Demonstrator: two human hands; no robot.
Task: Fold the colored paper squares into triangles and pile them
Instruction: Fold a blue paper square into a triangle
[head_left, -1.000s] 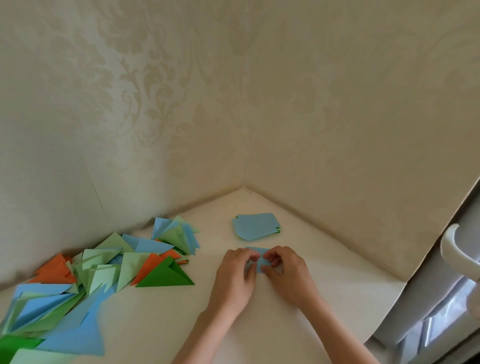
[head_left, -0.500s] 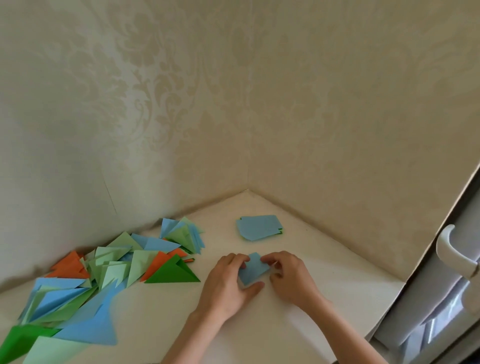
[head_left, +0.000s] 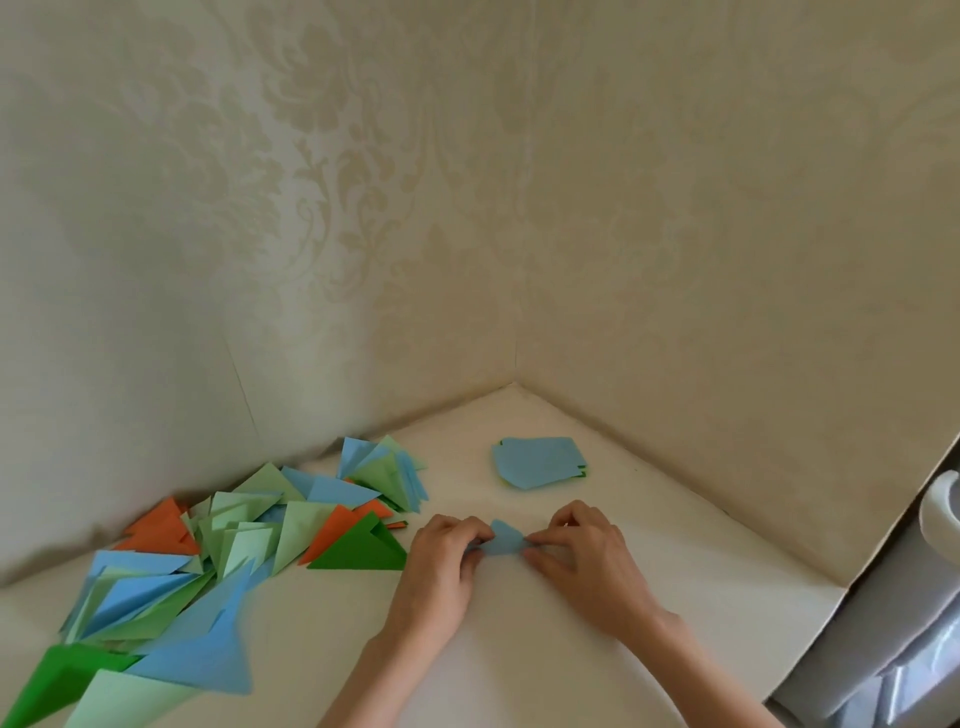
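Since half a second ago the blue paper (head_left: 505, 539) has gone from a flat sheet under the left palm to a small folded peak, and the left hand (head_left: 441, 564) has slid off it to take one end. Now both hands work it at the centre of the surface (head_left: 649, 545): the left hand grips the left corner with curled fingers (head_left: 470, 530), the right hand (head_left: 582, 558) pinches the right corner between thumb and fingers, and the paper rises between them with its tip pointing to 12 o'clock. Both forearms come in from 6 o'clock, bare.

At 9 o'clock from the hands lies the pile of folded triangles (head_left: 223, 551), spread loose and overlapping towards 7 o'clock: blue, pale green, orange, and a dark green triangle (head_left: 363, 551) at its near edge, just beside the left hand, not touching it. A larger blue triangle (head_left: 202, 660) and a green one (head_left: 57, 680) sit nearest the camera at 7 o'clock.

At 12 o'clock from the hands, apart from them, rests the stack of unfolded squares (head_left: 540, 461), blue on top, a green edge showing beneath.

Beyond, two patterned cream walls (head_left: 363, 208) meet in the corner at 12 o'clock. At 3 o'clock a white handle (head_left: 940, 506) shows at the frame edge.
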